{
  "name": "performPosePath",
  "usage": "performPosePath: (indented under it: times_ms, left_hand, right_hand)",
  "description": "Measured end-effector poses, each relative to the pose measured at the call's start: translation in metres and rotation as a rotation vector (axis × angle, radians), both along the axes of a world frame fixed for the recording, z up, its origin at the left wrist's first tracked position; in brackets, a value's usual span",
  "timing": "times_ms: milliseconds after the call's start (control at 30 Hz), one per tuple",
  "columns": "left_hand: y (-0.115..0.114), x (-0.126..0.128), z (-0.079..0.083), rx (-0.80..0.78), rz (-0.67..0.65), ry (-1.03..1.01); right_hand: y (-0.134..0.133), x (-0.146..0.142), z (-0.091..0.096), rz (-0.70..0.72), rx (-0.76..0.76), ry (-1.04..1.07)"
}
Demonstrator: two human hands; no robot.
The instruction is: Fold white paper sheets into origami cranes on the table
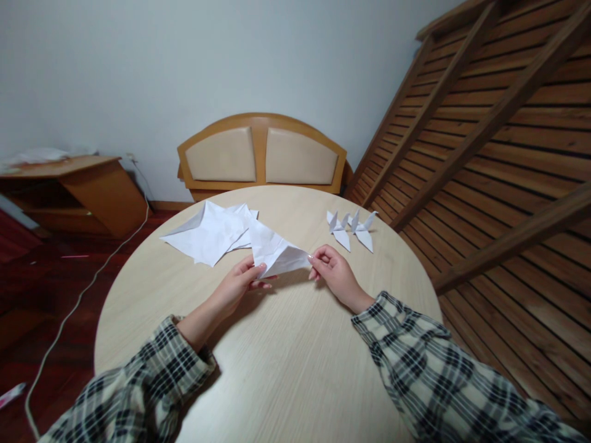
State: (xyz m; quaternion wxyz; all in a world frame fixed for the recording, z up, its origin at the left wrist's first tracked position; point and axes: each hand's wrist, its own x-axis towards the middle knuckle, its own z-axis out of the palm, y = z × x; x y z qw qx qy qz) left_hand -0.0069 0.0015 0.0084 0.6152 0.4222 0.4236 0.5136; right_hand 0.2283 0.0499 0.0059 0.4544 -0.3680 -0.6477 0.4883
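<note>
A folded white sheet of paper (273,250) is held up just above a round pale wooden table (286,363). My left hand (244,280) pinches its lower left edge, thumb on top. My right hand (331,271) pinches its right tip between thumb and fingers. Both arms wear plaid sleeves. A loose pile of white paper sheets (210,234) lies on the table behind my left hand. Two folded paper cranes (351,227) stand side by side at the far right of the table.
A wooden chair with beige padded back (261,155) stands behind the table against a pale wall. A low wooden cabinet (76,191) is at the left, with a white cable (78,301) trailing across the dark floor. A slatted wooden structure (498,154) leans at the right.
</note>
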Motion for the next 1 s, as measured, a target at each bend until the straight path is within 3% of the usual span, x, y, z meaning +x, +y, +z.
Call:
performPosePath:
  times_ms: [467, 1000]
  left_hand:
    - [0.0005, 0.0023, 0.0015, 0.024, -0.012, 0.116]
    - [-0.0011, 0.0044, 0.0034, 0.064, 0.002, 0.102]
  right_hand:
    - [0.0011, 0.0004, -0.0010, 0.003, 0.017, 0.030]
    - [0.0002, -0.0002, -0.0002, 0.010, -0.019, 0.048]
